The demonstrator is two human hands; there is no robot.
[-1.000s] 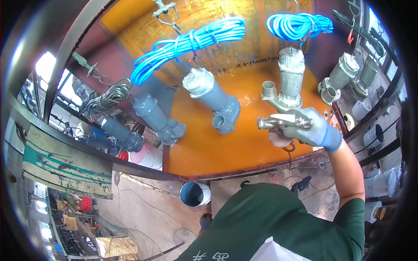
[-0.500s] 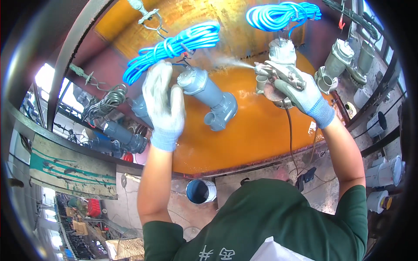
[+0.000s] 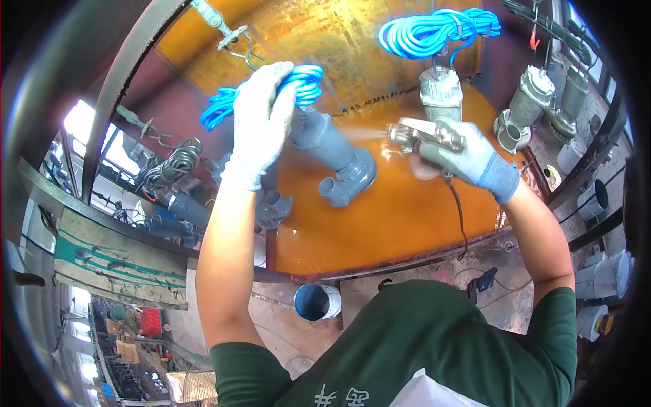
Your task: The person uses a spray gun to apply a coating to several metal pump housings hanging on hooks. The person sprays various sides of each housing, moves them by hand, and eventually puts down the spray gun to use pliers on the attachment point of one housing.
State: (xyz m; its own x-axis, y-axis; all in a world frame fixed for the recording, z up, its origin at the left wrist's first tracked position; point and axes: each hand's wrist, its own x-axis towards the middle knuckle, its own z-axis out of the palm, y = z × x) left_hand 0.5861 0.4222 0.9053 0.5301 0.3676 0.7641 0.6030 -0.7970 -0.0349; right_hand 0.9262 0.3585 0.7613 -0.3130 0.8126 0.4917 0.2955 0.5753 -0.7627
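Note:
Both of my hands wear whitish gloves with blue cuffs. In my right hand point(image 3: 468, 150) is a metal spray gun point(image 3: 428, 134), and a pale mist leaves its nozzle toward the left. The mist reaches a grey submersible pump point(image 3: 332, 149), which hangs tilted with its round outlet low. Above that pump, my left hand point(image 3: 260, 125) closes around a bundled coil of blue cable point(image 3: 303, 83); the coil shows on both sides of the glove. A dark hose point(image 3: 459, 210) drops from below the spray gun. Part of the pump's top is hidden by my left hand.
Behind my right hand hangs another pump point(image 3: 441, 95) under a blue cable coil point(image 3: 434, 32). More pumps point(image 3: 531, 95) hang at right and left. An orange-stained booth surface point(image 3: 380, 230) lies behind the work. A bucket point(image 3: 317, 302) stands on the floor; several pails point(image 3: 603, 277) are at right.
My left hand has risen and closed on the blue cable coil. The coil has dropped and the pump has shifted slightly right. The spray gun has moved a little left and down, still spraying.

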